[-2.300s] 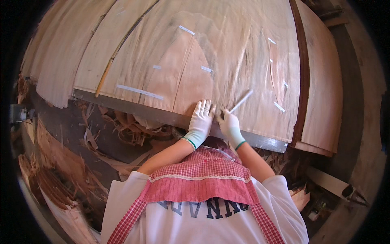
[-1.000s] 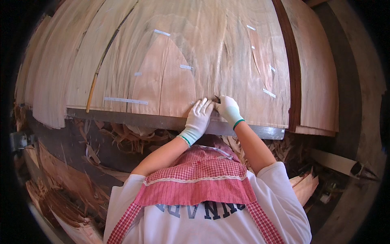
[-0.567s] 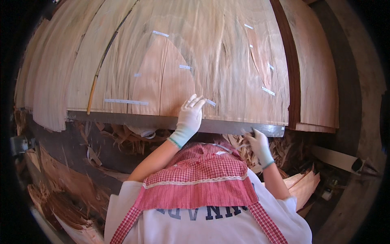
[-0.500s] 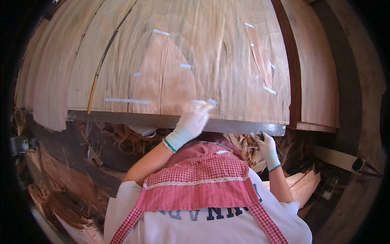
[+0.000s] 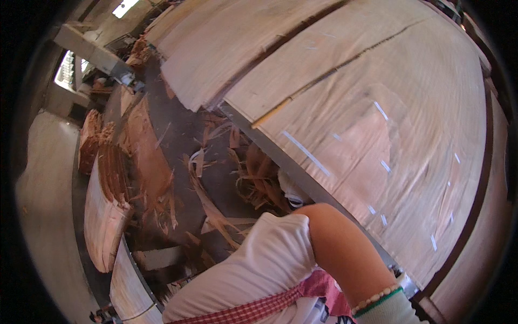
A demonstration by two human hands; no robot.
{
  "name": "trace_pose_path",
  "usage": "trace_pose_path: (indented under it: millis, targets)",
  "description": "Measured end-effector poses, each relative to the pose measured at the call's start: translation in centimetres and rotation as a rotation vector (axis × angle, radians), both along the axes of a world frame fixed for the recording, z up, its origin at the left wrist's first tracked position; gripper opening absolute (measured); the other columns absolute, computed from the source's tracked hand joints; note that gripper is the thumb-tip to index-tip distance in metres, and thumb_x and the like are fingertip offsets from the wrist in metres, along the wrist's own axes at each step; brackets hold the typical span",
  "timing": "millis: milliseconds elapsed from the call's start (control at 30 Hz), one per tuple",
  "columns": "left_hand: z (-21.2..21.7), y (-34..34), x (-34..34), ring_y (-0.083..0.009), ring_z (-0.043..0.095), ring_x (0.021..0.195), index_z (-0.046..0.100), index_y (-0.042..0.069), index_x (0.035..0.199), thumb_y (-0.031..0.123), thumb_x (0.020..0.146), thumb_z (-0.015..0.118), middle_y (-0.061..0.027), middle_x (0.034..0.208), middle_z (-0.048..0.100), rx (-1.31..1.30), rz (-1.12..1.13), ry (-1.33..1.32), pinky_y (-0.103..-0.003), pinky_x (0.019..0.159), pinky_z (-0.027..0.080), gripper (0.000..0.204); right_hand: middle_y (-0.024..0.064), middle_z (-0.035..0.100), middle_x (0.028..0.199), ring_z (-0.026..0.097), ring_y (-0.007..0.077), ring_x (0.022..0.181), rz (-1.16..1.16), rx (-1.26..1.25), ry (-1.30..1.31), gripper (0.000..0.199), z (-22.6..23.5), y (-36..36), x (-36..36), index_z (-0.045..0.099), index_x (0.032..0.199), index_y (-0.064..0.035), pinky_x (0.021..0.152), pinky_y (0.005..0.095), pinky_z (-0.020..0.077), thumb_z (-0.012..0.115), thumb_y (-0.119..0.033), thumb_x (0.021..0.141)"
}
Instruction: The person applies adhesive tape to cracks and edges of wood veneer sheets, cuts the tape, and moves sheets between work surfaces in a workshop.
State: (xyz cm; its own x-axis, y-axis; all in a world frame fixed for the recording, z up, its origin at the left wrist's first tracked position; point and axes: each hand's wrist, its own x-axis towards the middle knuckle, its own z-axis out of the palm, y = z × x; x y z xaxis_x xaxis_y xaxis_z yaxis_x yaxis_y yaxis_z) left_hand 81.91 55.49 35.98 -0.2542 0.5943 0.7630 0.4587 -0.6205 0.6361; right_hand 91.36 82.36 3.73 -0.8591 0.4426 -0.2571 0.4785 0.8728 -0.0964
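My left forearm reaches across the lower right, bent at the elbow. Only the white cuff and edge of my gloved left hand [image 5: 387, 309] show at the bottom, so its fingers are hidden. A small pale shape by the cuff is too unclear to name. My right hand is out of view. Near the left arm lies a large wood veneer sheet [image 5: 431, 97] on a table with a grey edge [image 5: 280, 154]. A pinkish veneer patch [image 5: 359, 167] is set in it, with pale tape strips [image 5: 306, 153] around it. A thin yellow-brown stick [image 5: 278, 110] lies along the sheet.
Torn veneer scraps [image 5: 208, 200] litter the dark floor below the table edge. A stack of curved veneer pieces [image 5: 105, 216] stands to the left. Another veneer sheet [image 5: 216, 54] lies beyond a dark gap. A pale beam [image 5: 91, 51] stands at the far left.
My view has swung to the left, so the table now runs diagonally at the right. My left hand has gone from the veneer patch to the lower right edge; my right hand has left view.
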Motion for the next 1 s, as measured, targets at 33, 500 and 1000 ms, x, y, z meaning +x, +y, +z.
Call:
trace_pose_path:
  millis: [33, 500, 1000]
  targets:
    - [-0.3, -0.2, -0.2, -0.0249, 0.06, 0.082, 0.059, 0.005, 0.109, 0.019, 0.085, 0.06, -0.0137, 0.096, 0.063, -0.015, 0.019, -0.018, -0.039, 0.068, 0.05, 0.027, 0.0254, 0.061, 0.115, 0.059, 0.0387, 0.105, -0.002, -0.027, -0.068, 0.058, 1.3, -0.3, -0.1, 0.053, 0.123, 0.0062, 0.09, 0.0431, 0.0458, 0.076, -0.025, 0.079]
    - [-17.5, -27.3, -11.0, -0.0226, 0.062, 0.073, 0.051, 0.003, 0.122, 0.02, 0.091, 0.061, -0.0194, 0.1, 0.064, -0.793, 1.376, -0.66, -0.036, 0.064, 0.053, 0.037, 0.0173, 0.063, 0.096, 0.059, 0.0201, 0.08, -0.276, -0.328, 0.111, 0.042, -0.8, 2.0, -0.7, 0.058, 0.116, 0.0022, 0.071, 0.0333, 0.0487, 0.068, -0.026, 0.087]
    - [-29.9, -50.8, -14.1, -0.037, 0.065, 0.078, 0.054, 0.008, 0.108, 0.024, 0.092, 0.052, -0.0153, 0.093, 0.065, -1.334, 1.665, -0.305, -0.05, 0.068, 0.052, 0.023, 0.0065, 0.063, 0.088, 0.052, 0.0073, 0.063, 0.105, -1.305, 0.074, 0.018, 22.1, -41.3, -7.1, 0.064, 0.101, 0.0016, 0.058, 0.0211, 0.0428, 0.049, -0.005, 0.093]
